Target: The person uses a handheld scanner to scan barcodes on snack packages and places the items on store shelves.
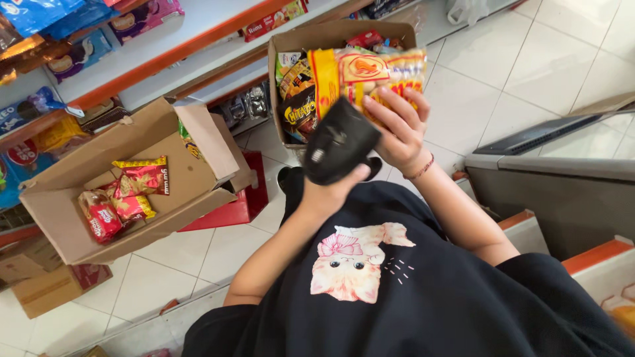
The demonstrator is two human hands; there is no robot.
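My left hand [329, 192] is shut on a black hand-held device [338, 140], lifted in front of my black shirt with a cat print. Just right of it, my right hand [399, 125] grips a bundle of yellow and orange snack packets [362, 74], with the fingers spread over their lower edge. The device's upper end touches or overlaps the packets. The bundle is held above an open cardboard box [276, 79] full of assorted snack packets.
A second open cardboard box [63, 178] at left holds a few red packets [126, 195]; a red crate [246, 198] stands beside it. Shelves with orange edges [165, 56] run along the top. A grey cabinet [549, 185] stands at right. The floor is white tile.
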